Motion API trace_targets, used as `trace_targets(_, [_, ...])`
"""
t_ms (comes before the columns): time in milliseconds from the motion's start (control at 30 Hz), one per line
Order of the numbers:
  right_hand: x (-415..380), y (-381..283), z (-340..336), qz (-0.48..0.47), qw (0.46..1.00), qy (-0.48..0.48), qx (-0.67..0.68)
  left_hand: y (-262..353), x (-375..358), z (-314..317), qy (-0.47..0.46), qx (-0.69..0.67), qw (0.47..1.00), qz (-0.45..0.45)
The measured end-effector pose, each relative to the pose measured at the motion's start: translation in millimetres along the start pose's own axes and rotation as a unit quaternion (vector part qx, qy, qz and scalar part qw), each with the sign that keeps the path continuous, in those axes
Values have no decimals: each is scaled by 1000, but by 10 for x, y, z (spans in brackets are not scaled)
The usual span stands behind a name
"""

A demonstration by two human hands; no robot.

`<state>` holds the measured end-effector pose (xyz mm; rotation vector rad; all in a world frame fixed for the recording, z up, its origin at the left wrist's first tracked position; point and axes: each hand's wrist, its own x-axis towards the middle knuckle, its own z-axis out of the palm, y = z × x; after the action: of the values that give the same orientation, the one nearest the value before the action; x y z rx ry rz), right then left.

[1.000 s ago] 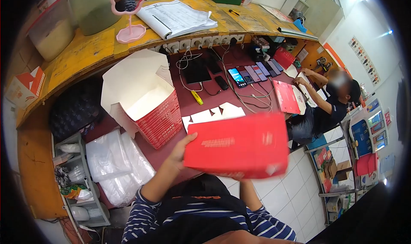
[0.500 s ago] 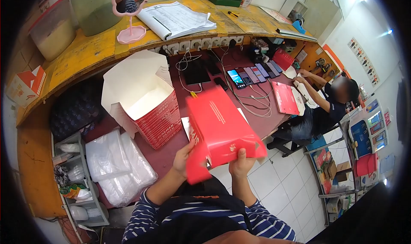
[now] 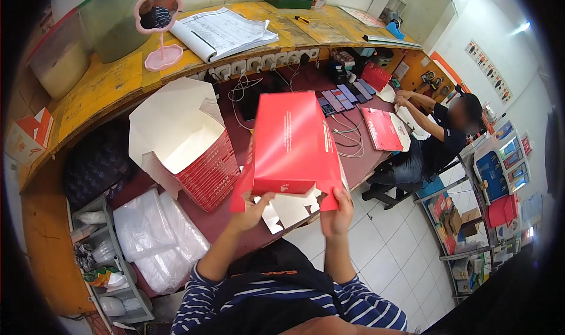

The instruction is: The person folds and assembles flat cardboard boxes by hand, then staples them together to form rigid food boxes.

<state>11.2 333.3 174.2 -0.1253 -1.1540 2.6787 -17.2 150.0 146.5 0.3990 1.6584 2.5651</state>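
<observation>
A red cardboard box [image 3: 288, 135], partly folded with side flaps hanging out, is held up in front of me. My left hand [image 3: 254, 212] grips its near left corner, thumb on the edge. At the near right flap, my right hand [image 3: 337, 211] has its fingers closed on the card. Beneath the box, a flat white cardboard piece [image 3: 288, 210] with cut notches lies on the dark red desk. To the left stands a stack of nested red boxes [image 3: 209, 170] with white insides and open flaps.
Clear plastic bags [image 3: 156, 235] lie at the left beside grey drawers [image 3: 126, 294]. Phones [image 3: 341, 98] and cables are behind the box. A co-worker [image 3: 438, 123] sits at the right, hands on card near a red box sheet [image 3: 382, 129]. A pink mirror [image 3: 163, 55] stands on the shelf.
The red box has turned from tilted to nearly straight, and its flaps now spread to both sides. Both my hands have shifted with it. The view has moved slightly.
</observation>
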Motion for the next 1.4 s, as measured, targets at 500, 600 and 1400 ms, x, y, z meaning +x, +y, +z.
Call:
trace_targets(500, [60,453,171,29,998,-13,58,-102,-24,292,49,-296,953,-47])
trace_targets(600, [106,405,190,6,997,79,10,-298,-35,-3,25,-546,821,-165])
trace_targets(1400, [-61,351,1367,-270,471,-415,-730,560,-207,-679,208,-33,975,-70])
